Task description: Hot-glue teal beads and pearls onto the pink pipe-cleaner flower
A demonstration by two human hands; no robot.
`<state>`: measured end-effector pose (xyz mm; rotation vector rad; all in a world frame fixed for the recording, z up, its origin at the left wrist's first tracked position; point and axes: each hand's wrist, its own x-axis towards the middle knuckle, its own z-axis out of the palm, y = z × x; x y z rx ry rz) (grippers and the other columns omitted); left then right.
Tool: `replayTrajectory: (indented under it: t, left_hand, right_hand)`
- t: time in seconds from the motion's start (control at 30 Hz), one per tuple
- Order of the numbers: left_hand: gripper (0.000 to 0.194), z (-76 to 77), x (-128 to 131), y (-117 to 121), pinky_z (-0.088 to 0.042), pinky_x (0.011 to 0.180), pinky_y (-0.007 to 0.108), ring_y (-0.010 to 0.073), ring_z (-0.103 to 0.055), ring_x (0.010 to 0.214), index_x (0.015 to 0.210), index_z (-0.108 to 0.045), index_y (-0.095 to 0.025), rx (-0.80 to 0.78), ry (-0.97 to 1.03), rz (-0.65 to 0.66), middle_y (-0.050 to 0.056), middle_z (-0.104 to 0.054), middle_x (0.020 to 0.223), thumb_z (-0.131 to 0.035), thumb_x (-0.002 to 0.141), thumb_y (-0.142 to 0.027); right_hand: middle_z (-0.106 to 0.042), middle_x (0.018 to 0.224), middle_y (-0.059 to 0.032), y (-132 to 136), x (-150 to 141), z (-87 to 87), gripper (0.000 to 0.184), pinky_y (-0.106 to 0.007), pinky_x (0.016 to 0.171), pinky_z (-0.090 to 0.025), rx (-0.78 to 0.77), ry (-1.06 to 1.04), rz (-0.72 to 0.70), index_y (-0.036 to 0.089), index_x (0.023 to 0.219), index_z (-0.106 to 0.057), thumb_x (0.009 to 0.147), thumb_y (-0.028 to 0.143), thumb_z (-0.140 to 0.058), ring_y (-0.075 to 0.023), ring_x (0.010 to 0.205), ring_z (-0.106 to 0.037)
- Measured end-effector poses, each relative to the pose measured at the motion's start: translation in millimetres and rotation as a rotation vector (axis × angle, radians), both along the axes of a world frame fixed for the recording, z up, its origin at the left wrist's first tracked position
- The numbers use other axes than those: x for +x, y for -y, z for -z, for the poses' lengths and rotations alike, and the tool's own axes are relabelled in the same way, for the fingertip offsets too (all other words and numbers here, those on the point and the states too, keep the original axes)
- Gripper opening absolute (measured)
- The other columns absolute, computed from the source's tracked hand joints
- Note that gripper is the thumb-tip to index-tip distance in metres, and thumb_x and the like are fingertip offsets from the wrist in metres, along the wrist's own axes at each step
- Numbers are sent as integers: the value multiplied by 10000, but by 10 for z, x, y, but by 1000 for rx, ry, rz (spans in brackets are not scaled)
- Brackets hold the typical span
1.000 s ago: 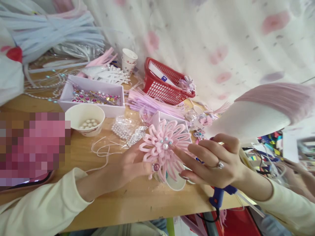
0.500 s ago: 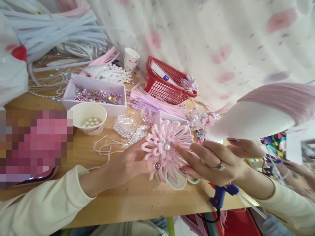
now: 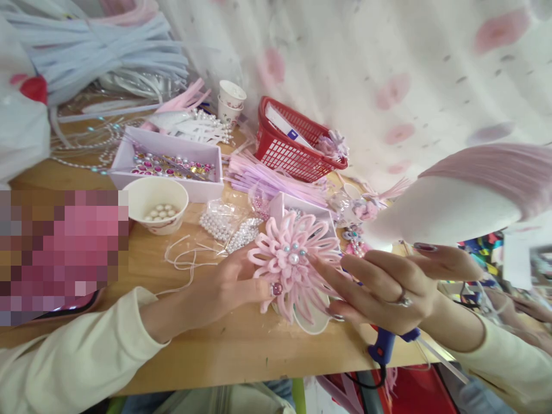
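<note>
Left hand (image 3: 224, 286) grips pink chenille flower (image 3: 288, 273) near the desk's (image 3: 233, 351) front edge; right hand (image 3: 388, 293) part-open, holding nothing visible, index fingertip (image 3: 314, 262) beside centre beads (image 3: 294, 259).

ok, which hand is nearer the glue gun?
Right. The right hand is just above the glue gun in the picture, partly overlapping it, with its index finger at the flower. The left hand is well off to the left, holding the flower.

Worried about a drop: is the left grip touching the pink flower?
Touching: head view shows the left grip holding the pink flower, thumb over its petals.
</note>
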<state>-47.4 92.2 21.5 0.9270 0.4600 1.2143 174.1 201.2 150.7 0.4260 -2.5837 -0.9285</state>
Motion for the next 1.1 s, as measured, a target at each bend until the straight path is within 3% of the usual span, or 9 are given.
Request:
replayTrajectory:
  t: [0.17,0.27,0.37,0.5,0.6,0.7,0.87,0.97,1.1]
  left_hand:
    - [278,55,-3,9,-466,651,221,146,-613,881,1213,-663,-184,2,-1,-3,50,-702,1126,-695,968,-312]
    - [263,64,-2,11,-511,823,267,182,-631,1017,1188,-702,-222,0,-33,-28,40,-709,1157,-724,938,-298]
    - [246,45,4,6,-501,933,295,166,-625,1002,1163,-735,-259,-9,-16,-28,14,-716,1129,-745,917,-270]
    - [225,23,13,1,-516,785,266,149,-610,876,1133,-754,-288,-54,70,1,-4,-701,998,-762,909,-277]
    - [222,32,8,1,-520,786,280,175,-631,929,1131,-760,-270,-56,17,-21,19,-719,1052,-764,910,-292]
    - [283,46,-4,1,-527,855,300,187,-641,971,1179,-743,-241,-56,-57,-54,41,-731,1109,-773,906,-312]
    - [274,51,-1,6,-526,692,239,158,-619,878,1194,-724,-232,-44,-11,9,26,-713,1011,-751,932,-308]
    - [231,81,12,15,-539,716,259,159,-634,868,1149,-739,-239,-37,30,-5,29,-722,1038,-762,924,-287]
    - [275,132,25,12,-554,785,284,178,-670,934,1187,-718,-266,-56,58,-24,33,-728,1076,-768,917,-286]
  right_hand:
    - [-714,994,-23,-8,-62,11,459,-251,772,-518,70,-11,-10,279,802,-839,1091,302,-483,-169,840,-543]
    - [-675,867,-32,7,-105,-26,504,-243,772,-500,108,-2,-6,270,799,-854,1106,290,-454,-162,807,-512]
    - [-676,824,-27,5,-124,-48,486,-217,761,-514,130,0,-54,281,797,-864,1099,316,-485,-157,865,-544]
    - [-679,767,-20,-11,-157,-55,340,-201,652,-522,124,45,-89,283,800,-870,1019,418,-648,-160,904,-575]
    - [-674,754,-6,-3,-167,-34,341,-196,637,-519,110,28,-84,281,802,-861,1038,363,-628,-146,883,-584]
    - [-709,861,-28,5,-109,10,362,-215,715,-528,14,1,-7,264,887,-853,1077,338,-553,-165,947,-593]
    - [-704,844,-61,-17,6,6,362,-309,770,-508,-113,-79,82,211,1042,-832,1081,413,-534,-212,888,-593]
    - [-668,785,-26,-9,-22,-81,196,-332,728,-490,-128,-107,135,219,1077,-788,1024,364,-667,-198,814,-600]
    - [-707,861,-23,29,-79,-225,148,-377,717,-476,-394,-168,280,238,975,-643,936,201,-781,-190,793,-670]
